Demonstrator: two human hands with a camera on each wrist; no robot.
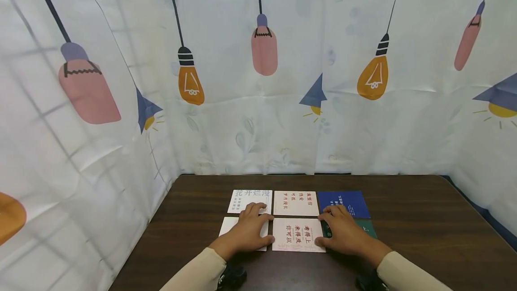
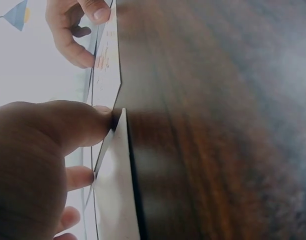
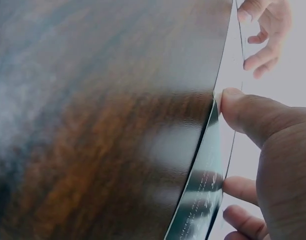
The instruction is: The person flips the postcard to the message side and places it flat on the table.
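Note:
Cards lie in two rows on the table. My left hand (image 1: 247, 231) spreads over the white front-left card (image 1: 228, 224), thumb and forefinger at its seam with the pale pink front-middle card (image 1: 299, 235), which bears red characters. My right hand (image 1: 345, 233) lies over the dark green front-right card (image 1: 367, 226), thumb and forefinger tips at the pink card's right edge. In the left wrist view the thumb (image 2: 88, 122) touches down between the white card (image 2: 115, 195) and the pink one. The right wrist view has the thumb (image 3: 243, 110) at the green card's (image 3: 198, 195) near corner.
Behind stand a white card with grey characters (image 1: 242, 202), a pink card with red characters (image 1: 296, 204) and a blue card (image 1: 351, 203). The dark wooden table (image 1: 424, 228) ends at a white curtain (image 1: 226, 138) printed with lamps, hung at the back and sides.

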